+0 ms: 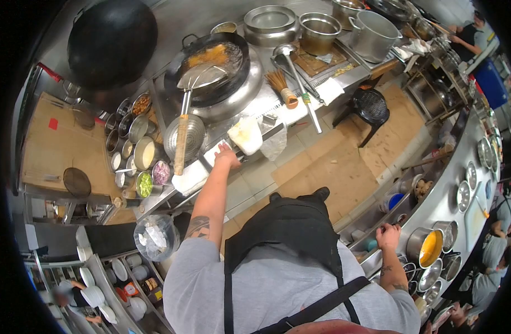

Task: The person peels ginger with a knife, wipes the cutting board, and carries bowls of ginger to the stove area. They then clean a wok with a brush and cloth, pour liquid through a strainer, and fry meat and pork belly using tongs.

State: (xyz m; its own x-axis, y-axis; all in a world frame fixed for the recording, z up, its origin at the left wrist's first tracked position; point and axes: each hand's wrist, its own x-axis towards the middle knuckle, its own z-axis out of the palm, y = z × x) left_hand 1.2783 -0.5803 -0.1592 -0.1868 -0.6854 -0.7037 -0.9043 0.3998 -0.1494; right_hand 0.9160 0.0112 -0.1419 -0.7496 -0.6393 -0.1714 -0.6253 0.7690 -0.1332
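My left hand (226, 155) lies at the front edge of the stove counter with fingers stretched out, holding nothing. A folded white cloth (192, 177) is to its left and a crumpled white cloth (245, 135) to its right. Behind it, a wok (174, 89) of oil holds browned frying food (211, 56). A wire skimmer (202, 78) rests across the wok, its wrapped handle pointing toward me. My right hand (388, 236) is at the edge of the counter behind me (433, 209), fingers bent over the rim. Near it stands a pot of orange liquid (431, 248).
Ingredient containers (144, 153) crowd the stove's left end. A bamboo brush (281, 89) and a long ladle (300, 83) lie right of the wok. A black stool (369, 108) stands in the aisle. A lined bin (155, 238) is near my left elbow. Other people (467, 39) are farther off.
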